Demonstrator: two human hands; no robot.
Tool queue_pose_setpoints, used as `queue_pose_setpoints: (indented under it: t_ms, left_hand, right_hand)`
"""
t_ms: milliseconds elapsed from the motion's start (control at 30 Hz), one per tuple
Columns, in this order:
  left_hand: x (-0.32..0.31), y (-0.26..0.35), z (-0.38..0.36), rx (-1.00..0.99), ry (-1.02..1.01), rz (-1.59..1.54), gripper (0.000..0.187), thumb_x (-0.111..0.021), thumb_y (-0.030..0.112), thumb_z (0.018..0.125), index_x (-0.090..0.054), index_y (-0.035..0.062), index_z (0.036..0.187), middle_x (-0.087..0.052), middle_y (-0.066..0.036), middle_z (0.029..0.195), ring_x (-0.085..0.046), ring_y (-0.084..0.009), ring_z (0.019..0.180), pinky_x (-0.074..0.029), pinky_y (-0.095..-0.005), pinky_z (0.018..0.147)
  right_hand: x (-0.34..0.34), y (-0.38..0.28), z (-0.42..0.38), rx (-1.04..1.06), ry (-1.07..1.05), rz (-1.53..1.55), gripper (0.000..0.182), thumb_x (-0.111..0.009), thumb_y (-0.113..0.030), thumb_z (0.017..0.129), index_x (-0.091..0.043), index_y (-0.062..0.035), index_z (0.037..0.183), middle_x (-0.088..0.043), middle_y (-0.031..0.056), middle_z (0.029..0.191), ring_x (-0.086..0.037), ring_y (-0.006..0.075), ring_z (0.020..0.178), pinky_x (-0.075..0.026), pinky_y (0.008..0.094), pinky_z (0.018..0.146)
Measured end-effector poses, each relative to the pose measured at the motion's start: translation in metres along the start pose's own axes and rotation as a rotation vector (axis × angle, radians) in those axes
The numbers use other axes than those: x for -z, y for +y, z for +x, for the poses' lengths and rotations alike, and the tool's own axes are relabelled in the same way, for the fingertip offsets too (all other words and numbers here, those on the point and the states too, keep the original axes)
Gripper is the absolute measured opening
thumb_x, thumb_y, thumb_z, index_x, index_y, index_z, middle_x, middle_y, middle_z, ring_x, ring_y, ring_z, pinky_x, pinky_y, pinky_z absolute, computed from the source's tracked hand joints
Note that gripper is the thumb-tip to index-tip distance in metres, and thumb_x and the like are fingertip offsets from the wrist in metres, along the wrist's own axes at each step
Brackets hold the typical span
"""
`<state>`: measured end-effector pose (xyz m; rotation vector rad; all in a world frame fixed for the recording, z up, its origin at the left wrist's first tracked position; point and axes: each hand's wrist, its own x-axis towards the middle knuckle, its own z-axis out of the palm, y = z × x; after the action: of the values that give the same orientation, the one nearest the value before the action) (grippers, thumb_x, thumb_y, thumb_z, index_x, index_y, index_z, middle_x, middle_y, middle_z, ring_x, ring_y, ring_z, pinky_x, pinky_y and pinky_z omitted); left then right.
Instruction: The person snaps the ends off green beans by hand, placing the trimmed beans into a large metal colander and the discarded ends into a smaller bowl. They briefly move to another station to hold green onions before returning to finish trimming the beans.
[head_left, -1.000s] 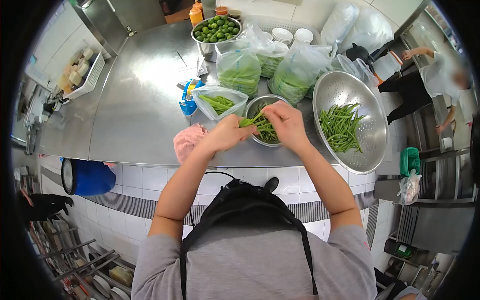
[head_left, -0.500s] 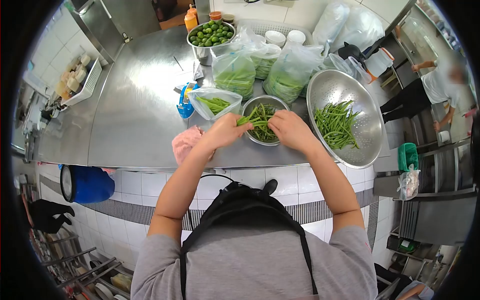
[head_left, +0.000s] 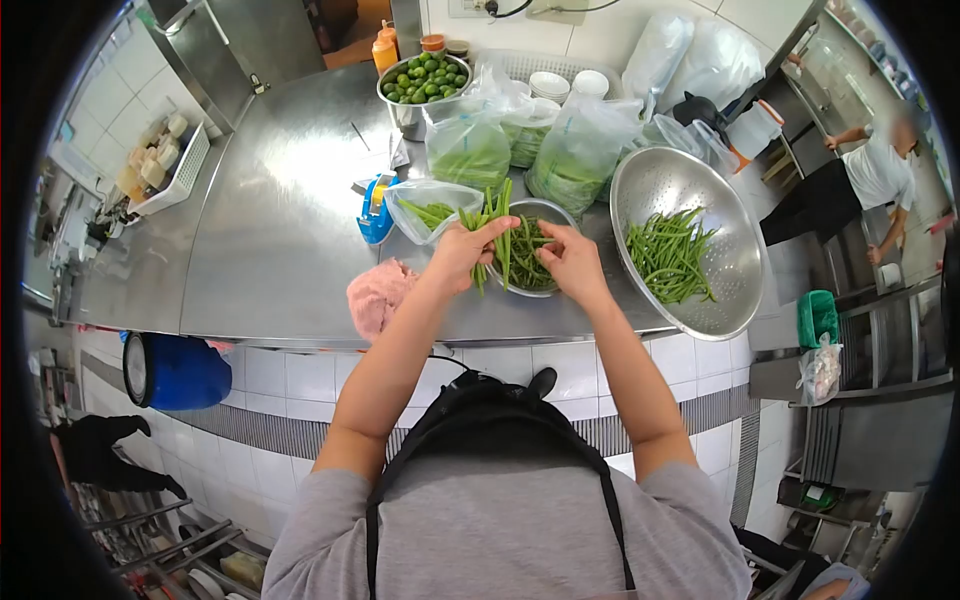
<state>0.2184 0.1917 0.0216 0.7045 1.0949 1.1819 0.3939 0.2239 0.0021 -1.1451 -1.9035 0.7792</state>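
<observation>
A bunch of green beans is gripped in my left hand, fanned upright at the left rim of a small steel bowl. My right hand is over the bowl's right side, thumb and fingers drawn together; what it holds, if anything, is too small to name. Darker bean pieces lie in the bowl. Left of it, an open plastic bag has beans inside. A large tilted colander on the right holds long beans.
Behind the bowl stand filled plastic bags and a bowl of green limes. A blue tape dispenser and a pink cloth are on the steel counter. Another person stands far right; a blue barrel is below left.
The beans in my left hand have swung from lying across the bowl to nearly upright. My right hand has drawn slightly away from them.
</observation>
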Motion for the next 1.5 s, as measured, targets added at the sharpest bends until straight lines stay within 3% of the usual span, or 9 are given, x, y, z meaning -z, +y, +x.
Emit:
queue_pose_setpoints:
  t_ms: [100,300,567,867,1033,1100,1167,1267,1500]
  left_hand:
    - [-0.008,0.000,0.004,-0.044,0.078,-0.022,0.017,-0.063,0.016,0.078,-0.064,0.0010,0.087,-0.048,0.004,0.062,-0.035,-0.0033,0.049,-0.024,-0.0177,0.040]
    - [-0.018,-0.003,0.011,-0.096,0.120,-0.071,0.016,-0.069,0.018,0.073,-0.065,0.0040,0.078,-0.047,0.005,0.058,-0.036,-0.0026,0.046,-0.026,-0.0173,0.040]
    - [-0.023,-0.008,0.013,-0.108,0.140,-0.162,0.019,-0.063,0.017,0.078,-0.063,0.0004,0.088,-0.051,0.004,0.068,-0.037,-0.0028,0.055,-0.027,-0.0168,0.042]
    - [-0.029,-0.006,0.016,-0.126,0.094,-0.097,0.019,-0.061,0.017,0.080,-0.062,0.0005,0.090,-0.051,0.004,0.069,-0.038,-0.0024,0.056,-0.029,-0.0159,0.042]
    - [-0.031,-0.008,0.016,-0.166,0.148,-0.180,0.018,-0.061,0.017,0.079,-0.063,0.0001,0.087,-0.052,0.003,0.069,-0.041,-0.0030,0.055,-0.030,-0.0161,0.042]
    - [-0.031,-0.009,0.017,-0.192,0.204,-0.171,0.017,-0.063,0.017,0.078,-0.063,0.0009,0.084,-0.053,0.002,0.065,-0.042,-0.0037,0.053,-0.031,-0.0169,0.042]
    - [-0.033,-0.011,0.018,-0.209,0.253,-0.163,0.016,-0.065,0.017,0.076,-0.064,0.0016,0.081,-0.053,0.001,0.062,-0.043,-0.0044,0.050,-0.032,-0.0177,0.041]
    - [-0.035,-0.011,0.020,-0.254,0.287,-0.128,0.015,-0.068,0.015,0.073,-0.062,0.0019,0.074,-0.054,0.000,0.059,-0.044,-0.0055,0.046,-0.033,-0.0188,0.039]
    - [-0.041,-0.013,0.021,-0.256,0.316,-0.072,0.015,-0.069,0.014,0.071,-0.060,0.0025,0.067,-0.053,-0.001,0.056,-0.044,-0.0074,0.042,-0.033,-0.0208,0.036]
  right_hand:
    - [0.006,-0.009,-0.002,-0.184,-0.030,0.273,0.019,-0.060,-0.009,0.074,-0.063,-0.0035,0.091,-0.058,0.0081,0.070,-0.055,0.0169,0.059,-0.043,0.0280,0.056]
    - [0.015,-0.023,-0.009,0.160,-0.187,-0.034,0.012,-0.060,-0.011,0.075,-0.063,-0.0026,0.083,-0.056,0.0078,0.067,-0.053,0.0149,0.057,-0.041,0.0283,0.052]
    - [0.015,-0.019,-0.005,0.002,0.392,0.388,0.002,-0.061,0.000,0.073,-0.060,0.0010,0.074,-0.054,0.0023,0.067,-0.047,0.0062,0.055,-0.038,0.0204,0.050]
    - [0.014,-0.003,0.002,-0.099,-0.165,0.102,0.014,-0.062,-0.009,0.075,-0.063,0.0020,0.083,-0.058,0.0028,0.071,-0.048,0.0065,0.056,-0.039,0.0204,0.051]
    - [0.008,-0.006,0.007,-0.195,0.387,0.815,0.011,-0.061,-0.009,0.076,-0.063,0.0021,0.079,-0.054,-0.0033,0.067,-0.046,0.0053,0.056,-0.037,0.0202,0.051]
    - [0.014,-0.027,-0.001,-0.152,0.352,0.622,0.008,-0.061,-0.006,0.075,-0.063,0.0011,0.077,-0.056,-0.0005,0.071,-0.046,0.0064,0.056,-0.038,0.0199,0.052]
    - [0.012,-0.035,-0.008,0.180,0.072,0.085,0.007,-0.062,-0.006,0.072,-0.062,-0.0004,0.077,-0.056,0.0032,0.073,-0.050,0.0121,0.058,-0.040,0.0229,0.052]
    - [-0.003,-0.026,-0.006,0.535,0.257,-0.304,0.008,-0.064,-0.008,0.069,-0.059,-0.0034,0.074,-0.052,0.0056,0.070,-0.053,0.0194,0.062,-0.042,0.0286,0.054]
    - [-0.005,-0.020,0.004,0.554,0.216,-0.577,0.011,-0.065,-0.010,0.067,-0.055,-0.0068,0.072,-0.050,0.0052,0.068,-0.053,0.0217,0.067,-0.042,0.0336,0.059]
